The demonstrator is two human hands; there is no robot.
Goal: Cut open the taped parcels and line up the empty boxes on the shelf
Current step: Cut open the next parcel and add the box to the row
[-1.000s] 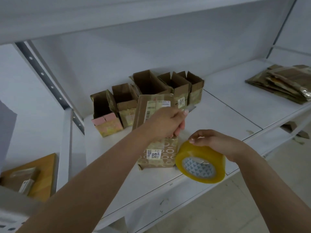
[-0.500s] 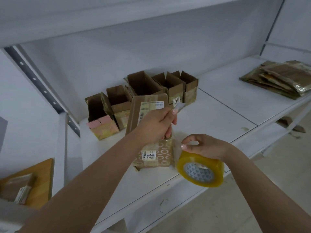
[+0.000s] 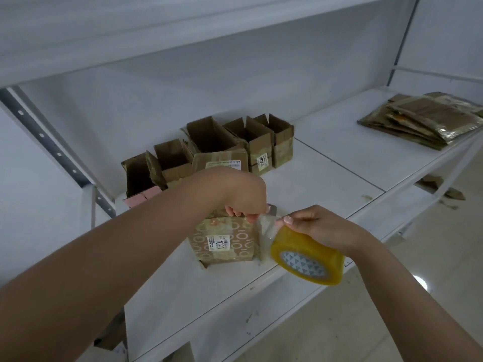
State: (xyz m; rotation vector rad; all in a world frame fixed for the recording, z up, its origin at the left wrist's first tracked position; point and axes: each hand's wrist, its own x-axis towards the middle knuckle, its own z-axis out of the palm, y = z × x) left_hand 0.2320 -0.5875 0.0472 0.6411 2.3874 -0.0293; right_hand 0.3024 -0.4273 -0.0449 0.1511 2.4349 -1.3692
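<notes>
Under the left hand (image 3: 236, 190), fingers curled on it, parcel (image 3: 224, 241); right hand (image 3: 316, 226) gripping tape roll (image 3: 305, 253).

On the shelf (image 3: 326, 163) we see the parcel (image 3: 224, 241) at centre, open boxes (image 3: 235, 142) behind it at 12 o'clock, tape roll (image 3: 305, 253) at 3, flattened packets (image 3: 426, 118) far off at 2.

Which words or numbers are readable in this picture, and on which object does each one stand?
"1020": white label on the taped brown parcel with circle pattern, printed sideways.
White label on the open brown cardboard box: sideways digits, too blurred to read surely.
White shipping label on the parcel's top: too small to read.
Yellow tape roll: triangle pattern only, no text.
</notes>
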